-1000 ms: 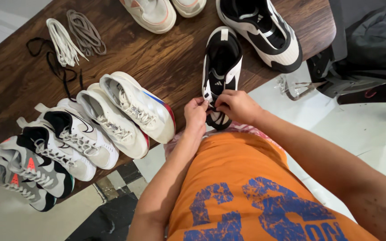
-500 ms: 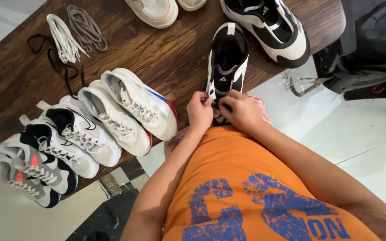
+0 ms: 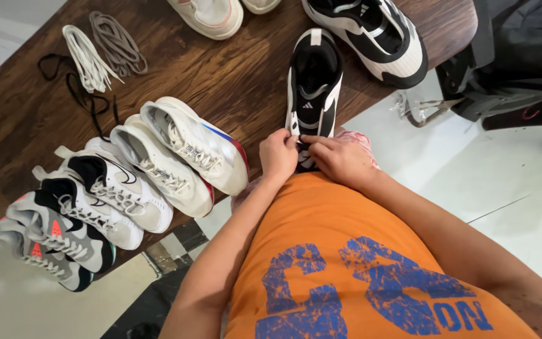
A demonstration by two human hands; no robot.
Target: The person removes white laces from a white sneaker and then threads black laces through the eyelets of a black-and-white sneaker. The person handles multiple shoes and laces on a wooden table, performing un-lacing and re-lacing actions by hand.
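Observation:
A black and white sneaker [image 3: 312,81] lies on the dark wooden table [image 3: 233,69], its toe end at the near edge. My left hand [image 3: 277,154] and my right hand [image 3: 340,160] both pinch its front part, fingers closed on the shoe near the toe. The toe itself is hidden behind my fingers. Its matching sneaker [image 3: 371,34] lies further back on the right. My orange shirt fills the bottom of the view.
Several laced sneakers stand in a row at the left edge, the nearest being white ones [image 3: 196,144]. Loose white laces [image 3: 86,56], grey laces [image 3: 117,41] and black laces [image 3: 76,88] lie at the back left. A dark bag [image 3: 515,56] rests on the right.
The view has drifted a little; my hands stay together on the shoe's front end, shifting slightly along it.

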